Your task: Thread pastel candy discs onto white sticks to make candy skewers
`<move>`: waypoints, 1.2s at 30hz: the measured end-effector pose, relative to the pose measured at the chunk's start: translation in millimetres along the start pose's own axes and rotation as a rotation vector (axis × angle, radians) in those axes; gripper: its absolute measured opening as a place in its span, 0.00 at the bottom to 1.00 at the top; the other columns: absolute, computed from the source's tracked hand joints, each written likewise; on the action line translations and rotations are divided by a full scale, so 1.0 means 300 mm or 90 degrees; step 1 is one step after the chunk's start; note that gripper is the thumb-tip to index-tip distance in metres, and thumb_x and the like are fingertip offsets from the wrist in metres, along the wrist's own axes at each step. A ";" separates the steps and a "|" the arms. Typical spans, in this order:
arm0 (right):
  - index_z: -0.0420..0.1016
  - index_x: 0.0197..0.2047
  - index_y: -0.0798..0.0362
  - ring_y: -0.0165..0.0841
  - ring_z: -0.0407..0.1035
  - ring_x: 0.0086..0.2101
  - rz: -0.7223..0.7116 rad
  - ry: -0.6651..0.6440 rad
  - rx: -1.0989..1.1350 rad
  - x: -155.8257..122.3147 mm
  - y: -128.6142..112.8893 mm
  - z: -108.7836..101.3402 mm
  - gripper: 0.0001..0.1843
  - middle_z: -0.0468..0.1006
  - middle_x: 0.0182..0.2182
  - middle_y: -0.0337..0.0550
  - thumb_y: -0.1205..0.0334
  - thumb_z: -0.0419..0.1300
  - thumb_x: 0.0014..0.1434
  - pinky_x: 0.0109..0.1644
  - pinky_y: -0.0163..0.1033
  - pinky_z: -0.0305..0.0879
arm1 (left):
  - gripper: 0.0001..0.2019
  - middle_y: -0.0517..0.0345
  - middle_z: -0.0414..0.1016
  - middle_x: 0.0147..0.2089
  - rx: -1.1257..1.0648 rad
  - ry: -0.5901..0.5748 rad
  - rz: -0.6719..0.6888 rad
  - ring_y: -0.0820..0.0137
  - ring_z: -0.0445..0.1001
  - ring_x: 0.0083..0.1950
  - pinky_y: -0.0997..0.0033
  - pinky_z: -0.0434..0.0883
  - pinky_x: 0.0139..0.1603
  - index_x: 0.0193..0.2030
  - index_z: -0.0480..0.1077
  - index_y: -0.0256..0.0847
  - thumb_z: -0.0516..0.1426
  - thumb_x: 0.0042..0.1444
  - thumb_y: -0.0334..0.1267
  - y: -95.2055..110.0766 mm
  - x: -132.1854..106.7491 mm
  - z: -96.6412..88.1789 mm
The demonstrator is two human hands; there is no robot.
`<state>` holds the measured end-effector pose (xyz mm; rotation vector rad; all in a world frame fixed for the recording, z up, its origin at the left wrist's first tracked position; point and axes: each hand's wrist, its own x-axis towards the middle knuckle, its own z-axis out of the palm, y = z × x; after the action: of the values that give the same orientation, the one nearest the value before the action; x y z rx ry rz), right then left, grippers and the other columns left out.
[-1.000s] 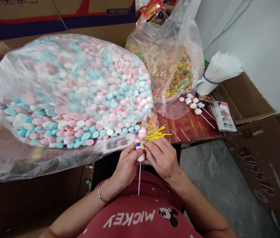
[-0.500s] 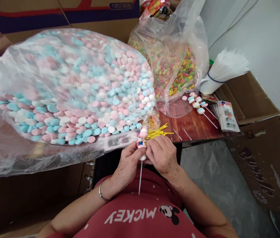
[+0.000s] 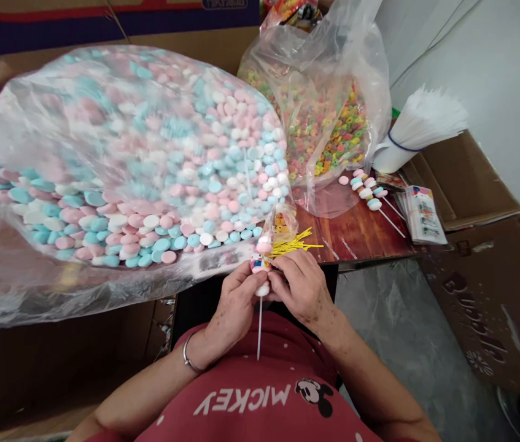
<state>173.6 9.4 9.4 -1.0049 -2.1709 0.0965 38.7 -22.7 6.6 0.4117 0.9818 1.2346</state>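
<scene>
In front of my belly, a marshmallow stick (image 3: 260, 264) stands upright in a clear bag with a colourful print, its white stick pointing down toward me. My left hand (image 3: 236, 301) is closed around its lower marshmallows, thumb on the front. From the other side my right hand (image 3: 303, 291) pinches at the wrapped marshmallow stick, fingers bent; whether something thin is also between them I cannot tell. Just beyond my hands, yellow twist ties (image 3: 294, 242) lie in a loose bundle on the table edge.
A big clear bag of pink, blue and white marshmallows (image 3: 149, 224) covers the left. Behind sits a bag of ring-shaped cereal (image 3: 342, 138). To the right are finished-looking marshmallow skewers (image 3: 370, 191), printed bags (image 3: 423, 215), a white jug of sticks (image 3: 391, 153) and cartons (image 3: 476, 288).
Both hands stay on the marshmallow stick, with only small finger movements. The view has shifted slightly.
</scene>
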 end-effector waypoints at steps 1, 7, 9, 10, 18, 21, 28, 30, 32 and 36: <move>0.73 0.38 0.55 0.37 0.67 0.34 -0.006 0.004 -0.011 0.003 -0.005 0.001 0.08 0.76 0.31 0.46 0.66 0.53 0.66 0.41 0.43 0.65 | 0.06 0.63 0.70 0.29 0.008 -0.006 0.005 0.77 0.64 0.30 0.80 0.65 0.29 0.33 0.73 0.37 0.64 0.50 0.34 -0.003 0.000 -0.004; 0.74 0.39 0.56 0.36 0.66 0.33 -0.036 0.069 -0.084 0.007 -0.025 0.012 0.07 0.76 0.30 0.45 0.69 0.54 0.65 0.38 0.42 0.60 | 0.05 0.64 0.66 0.29 0.075 -0.021 0.024 0.78 0.61 0.30 0.80 0.64 0.29 0.31 0.70 0.37 0.62 0.53 0.34 -0.023 0.006 -0.033; 0.74 0.38 0.55 0.35 0.65 0.32 -0.054 0.060 -0.102 0.006 -0.024 0.014 0.09 0.75 0.28 0.44 0.70 0.53 0.66 0.37 0.42 0.58 | 0.05 0.64 0.66 0.30 0.092 -0.018 0.029 0.78 0.61 0.30 0.80 0.64 0.29 0.32 0.69 0.37 0.62 0.54 0.35 -0.028 0.009 -0.040; 0.74 0.37 0.55 0.35 0.64 0.31 -0.063 0.050 -0.109 0.006 -0.022 0.014 0.10 0.75 0.27 0.43 0.70 0.52 0.66 0.36 0.42 0.57 | 0.06 0.64 0.66 0.30 0.099 -0.017 0.032 0.78 0.61 0.30 0.80 0.64 0.29 0.32 0.69 0.37 0.62 0.54 0.35 -0.030 0.010 -0.042; 0.71 0.29 0.53 0.35 0.59 0.29 -0.073 0.016 -0.082 0.022 0.007 0.018 0.15 0.72 0.24 0.43 0.69 0.49 0.66 0.35 0.42 0.55 | 0.06 0.65 0.68 0.28 0.082 -0.044 0.024 0.78 0.63 0.29 0.81 0.66 0.29 0.32 0.70 0.37 0.61 0.57 0.35 -0.025 0.000 -0.042; 0.69 0.27 0.52 0.35 0.59 0.29 -0.054 0.007 -0.067 0.022 0.016 0.027 0.16 0.71 0.24 0.43 0.70 0.48 0.65 0.36 0.41 0.57 | 0.07 0.65 0.69 0.27 0.104 -0.027 0.024 0.78 0.65 0.28 0.80 0.67 0.28 0.31 0.70 0.37 0.62 0.57 0.37 -0.027 0.001 -0.042; 0.70 0.32 0.53 0.35 0.63 0.31 -0.031 -0.025 0.013 0.020 0.020 0.021 0.13 0.74 0.27 0.43 0.69 0.49 0.66 0.38 0.41 0.61 | 0.07 0.64 0.71 0.27 0.108 0.005 0.021 0.76 0.69 0.28 0.78 0.70 0.27 0.32 0.70 0.38 0.61 0.56 0.38 -0.026 0.006 -0.040; 0.71 0.34 0.54 0.35 0.65 0.33 -0.038 -0.025 0.032 0.023 0.017 0.010 0.11 0.75 0.29 0.45 0.69 0.50 0.66 0.39 0.41 0.62 | 0.07 0.65 0.71 0.27 0.113 0.012 0.028 0.77 0.69 0.27 0.80 0.69 0.25 0.31 0.70 0.38 0.62 0.55 0.38 -0.022 0.005 -0.037; 0.72 0.36 0.55 0.36 0.65 0.33 -0.056 -0.013 0.011 0.026 0.013 0.003 0.10 0.76 0.30 0.46 0.69 0.51 0.66 0.40 0.42 0.62 | 0.07 0.66 0.71 0.26 0.124 0.011 0.037 0.78 0.69 0.26 0.81 0.68 0.24 0.30 0.69 0.38 0.62 0.54 0.37 -0.019 0.003 -0.036; 0.74 0.36 0.57 0.36 0.63 0.32 -0.111 -0.009 -0.060 0.028 0.010 0.001 0.09 0.75 0.27 0.45 0.69 0.53 0.65 0.38 0.43 0.59 | 0.08 0.66 0.72 0.24 0.135 0.010 0.036 0.76 0.71 0.25 0.78 0.71 0.26 0.29 0.68 0.39 0.62 0.53 0.38 -0.015 0.001 -0.032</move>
<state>171.8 17.4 13.1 -0.8644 -2.2839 -0.0804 33.7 -26.0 -2.1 0.6000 1.1255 1.1887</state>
